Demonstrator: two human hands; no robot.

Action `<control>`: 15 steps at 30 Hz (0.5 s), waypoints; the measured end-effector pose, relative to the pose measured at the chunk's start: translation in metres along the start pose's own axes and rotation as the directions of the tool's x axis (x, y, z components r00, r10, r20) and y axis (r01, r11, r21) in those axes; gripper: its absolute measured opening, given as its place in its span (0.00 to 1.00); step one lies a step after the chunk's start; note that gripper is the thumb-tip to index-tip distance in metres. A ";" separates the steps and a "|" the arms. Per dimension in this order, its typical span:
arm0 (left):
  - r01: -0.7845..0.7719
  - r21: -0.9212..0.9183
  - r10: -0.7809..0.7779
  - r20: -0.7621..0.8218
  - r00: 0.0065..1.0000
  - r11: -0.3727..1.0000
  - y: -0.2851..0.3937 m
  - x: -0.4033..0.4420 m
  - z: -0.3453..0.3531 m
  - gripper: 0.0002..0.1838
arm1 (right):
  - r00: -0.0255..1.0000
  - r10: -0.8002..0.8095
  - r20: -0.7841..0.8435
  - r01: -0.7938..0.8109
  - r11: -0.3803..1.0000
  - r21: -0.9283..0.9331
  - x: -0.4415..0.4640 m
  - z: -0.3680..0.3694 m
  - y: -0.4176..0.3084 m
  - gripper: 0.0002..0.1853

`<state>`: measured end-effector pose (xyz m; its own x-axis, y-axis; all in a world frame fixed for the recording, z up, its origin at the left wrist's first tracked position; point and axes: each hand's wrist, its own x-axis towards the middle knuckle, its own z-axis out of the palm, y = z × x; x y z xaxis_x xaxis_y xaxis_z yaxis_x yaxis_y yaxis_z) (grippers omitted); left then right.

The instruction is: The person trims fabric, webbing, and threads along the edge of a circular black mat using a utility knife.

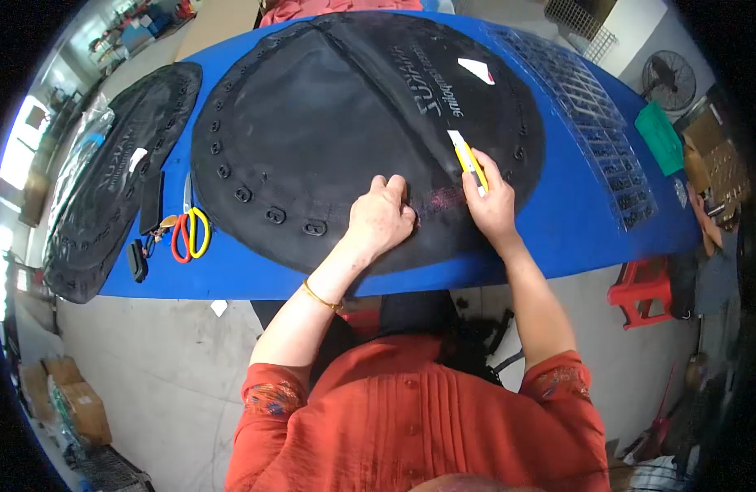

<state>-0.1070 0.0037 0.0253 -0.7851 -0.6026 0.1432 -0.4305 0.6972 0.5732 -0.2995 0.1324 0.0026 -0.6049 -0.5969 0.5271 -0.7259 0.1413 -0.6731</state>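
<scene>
A large round black sheet (pixel 312 115) with printed lettering lies on the blue table (pixel 558 238). Small black oval pieces run along its border. My left hand (pixel 381 216) rests on the lower part of the sheet, its fingers curled together; whatever lies beneath them is hidden. To its right, my right hand (pixel 491 197) grips a yellow box cutter (pixel 469 166), whose pale tip points up and away over the sheet. A reddish mark (pixel 446 198) shows on the sheet between both hands. Farther up, a white scrap (pixel 476 70) lies on the black surface.
Scissors with red and yellow handles (pixel 190 234) lie left of the sheet, beside small black items (pixel 138 261). Another black sheet (pixel 124 172) is at the far left. Clear plastic trays (pixel 595 123) line the right side. A red stool (pixel 642 293) stands below the table's right edge.
</scene>
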 end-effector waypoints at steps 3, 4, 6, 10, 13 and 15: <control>-0.010 -0.028 0.010 0.001 1.000 1.000 -0.003 0.002 0.000 0.13 | 0.987 0.147 0.071 -0.153 0.985 0.079 -0.001 -0.002 0.004 0.22; -0.023 0.019 0.023 -0.019 1.000 1.000 -0.004 0.001 0.002 0.12 | 0.989 0.141 0.053 -0.146 0.981 0.125 -0.002 -0.001 0.002 0.22; -0.104 0.022 0.105 -0.027 0.994 0.994 -0.007 -0.003 0.005 0.12 | 0.988 0.143 0.049 -0.148 0.982 0.117 -0.003 0.001 0.003 0.23; -0.124 -0.002 0.124 -0.049 0.991 0.992 -0.008 -0.008 0.005 0.11 | 0.985 0.161 0.058 -0.166 0.981 0.097 -0.003 -0.001 0.003 0.23; -0.161 -0.086 0.149 -0.134 0.980 0.983 -0.015 -0.005 0.012 0.09 | 0.979 0.188 0.077 -0.194 0.978 0.078 -0.003 -0.002 0.000 0.23; -0.157 -0.113 0.137 -0.166 0.977 0.981 -0.014 -0.006 0.015 0.07 | 0.976 0.213 0.053 -0.216 0.975 0.055 -0.003 -0.002 0.000 0.23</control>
<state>-0.1031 0.0032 0.0048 -0.7519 -0.5575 0.3519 -0.2491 0.7344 0.6313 -0.2982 0.1352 0.0020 -0.7273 -0.5944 0.3432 -0.5591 0.2230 -0.7986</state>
